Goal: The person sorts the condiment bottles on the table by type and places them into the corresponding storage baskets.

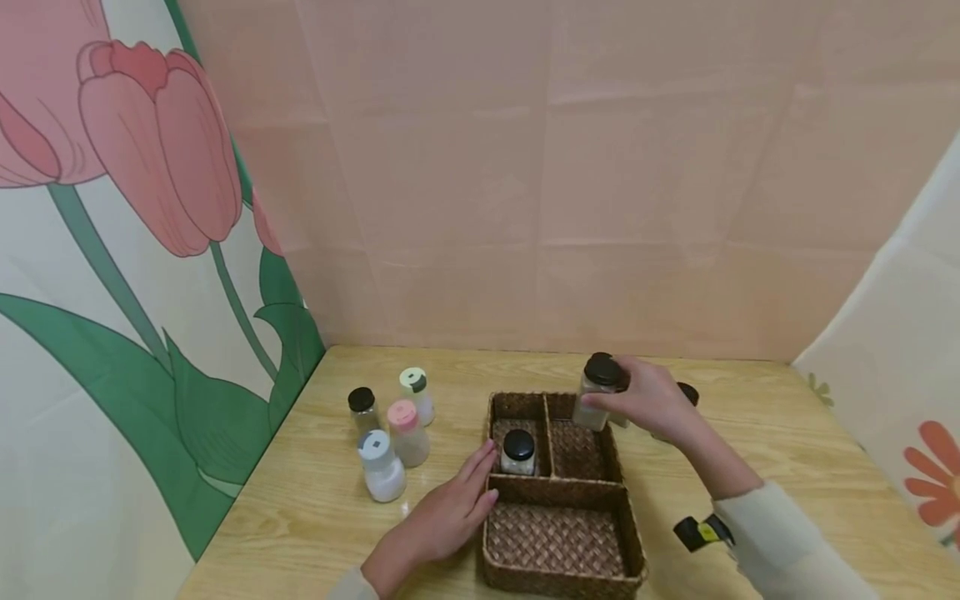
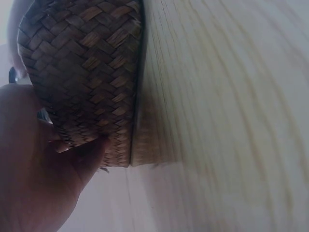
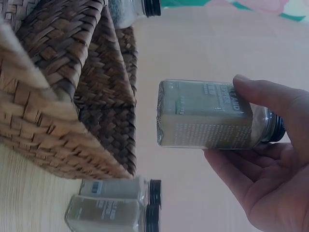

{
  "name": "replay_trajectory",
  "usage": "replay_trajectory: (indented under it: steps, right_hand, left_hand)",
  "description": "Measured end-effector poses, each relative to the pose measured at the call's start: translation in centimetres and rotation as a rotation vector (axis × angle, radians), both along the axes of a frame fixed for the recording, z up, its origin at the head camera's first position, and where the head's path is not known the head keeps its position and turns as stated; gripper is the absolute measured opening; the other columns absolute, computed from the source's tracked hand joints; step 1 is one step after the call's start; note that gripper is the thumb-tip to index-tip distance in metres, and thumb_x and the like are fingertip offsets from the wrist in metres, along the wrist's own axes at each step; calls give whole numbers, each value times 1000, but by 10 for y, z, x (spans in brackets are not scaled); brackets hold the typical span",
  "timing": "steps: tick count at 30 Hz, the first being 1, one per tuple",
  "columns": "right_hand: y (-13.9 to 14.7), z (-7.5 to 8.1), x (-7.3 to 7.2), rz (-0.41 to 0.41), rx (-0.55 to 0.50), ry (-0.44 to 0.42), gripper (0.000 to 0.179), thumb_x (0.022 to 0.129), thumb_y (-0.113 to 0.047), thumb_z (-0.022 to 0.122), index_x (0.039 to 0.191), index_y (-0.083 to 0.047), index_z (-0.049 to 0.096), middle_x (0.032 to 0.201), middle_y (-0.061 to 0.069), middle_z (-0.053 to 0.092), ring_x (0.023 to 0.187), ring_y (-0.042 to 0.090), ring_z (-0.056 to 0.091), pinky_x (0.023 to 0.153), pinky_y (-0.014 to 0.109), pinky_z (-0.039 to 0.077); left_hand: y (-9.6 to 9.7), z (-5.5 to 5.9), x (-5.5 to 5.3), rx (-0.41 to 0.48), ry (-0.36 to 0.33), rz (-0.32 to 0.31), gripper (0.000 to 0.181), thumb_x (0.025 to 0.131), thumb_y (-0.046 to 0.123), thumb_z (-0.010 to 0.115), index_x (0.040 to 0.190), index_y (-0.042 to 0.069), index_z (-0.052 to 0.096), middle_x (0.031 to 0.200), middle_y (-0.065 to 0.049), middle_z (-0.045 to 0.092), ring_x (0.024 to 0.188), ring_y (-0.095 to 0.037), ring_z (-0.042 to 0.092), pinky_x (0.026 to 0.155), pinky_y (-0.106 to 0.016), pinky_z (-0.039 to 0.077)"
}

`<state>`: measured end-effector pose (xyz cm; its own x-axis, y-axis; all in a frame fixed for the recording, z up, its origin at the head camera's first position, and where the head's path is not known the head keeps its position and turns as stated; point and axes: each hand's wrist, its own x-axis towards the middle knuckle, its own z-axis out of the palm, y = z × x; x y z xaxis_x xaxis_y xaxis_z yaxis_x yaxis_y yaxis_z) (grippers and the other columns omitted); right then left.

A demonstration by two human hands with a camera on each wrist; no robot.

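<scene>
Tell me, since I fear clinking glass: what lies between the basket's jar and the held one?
In the head view, a woven divider lies between the lower jar and the held jar.

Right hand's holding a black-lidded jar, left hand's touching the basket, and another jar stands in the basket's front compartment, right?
Not quite: the other jar stands in the far-left compartment, not the front compartment, as the head view shows. The rest is right: right hand holding a black-lidded jar, left hand touching the basket.

The basket (image 1: 555, 540) looks rough woven, the jar (image 3: 205, 116) smooth glass.
</scene>
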<state>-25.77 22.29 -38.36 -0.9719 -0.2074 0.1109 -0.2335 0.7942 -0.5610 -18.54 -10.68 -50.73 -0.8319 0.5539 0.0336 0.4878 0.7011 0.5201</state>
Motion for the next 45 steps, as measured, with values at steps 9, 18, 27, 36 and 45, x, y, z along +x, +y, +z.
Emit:
replay_trajectory:
  steps: [9,18,27,36,45]
  right_hand:
    - [-13,-3,-7,17,18,5,98,82,-64,75,147,4,47,137,31,58,115,46,61,84,56,57]
    - [-26,-2,-12,45,23,0,99,83,-58,77,149,6,43,141,34,52,122,50,56,92,62,53]
    - [-41,-5,-19,77,12,8,97,84,-55,78,149,7,42,141,33,53,120,49,58,91,61,54]
    - [-57,-8,-23,83,33,19,93,83,-53,79,147,7,46,140,31,55,121,47,59,93,59,54]
    - [-70,-11,-24,90,41,26,91,80,-56,81,142,3,53,133,27,62,114,43,64,88,57,57]
  left_hand:
    - [0,-2,-1,-1,-7,2,60,111,46,21,165,23,7,170,10,-3,149,-26,33,115,-48,40]
    - [-1,-3,-2,-3,2,3,60,111,46,21,165,23,6,170,10,-3,149,-26,33,114,-48,41]
    - [-1,-2,-2,4,10,0,60,111,45,22,165,21,7,171,8,-2,148,-27,35,114,-48,41]
    - [-1,-2,-2,7,-4,1,60,111,46,21,165,23,6,171,6,0,149,-26,33,115,-48,41]
    - [0,-4,-2,7,-9,-4,61,111,49,19,165,23,6,171,6,0,149,-25,33,115,-47,41]
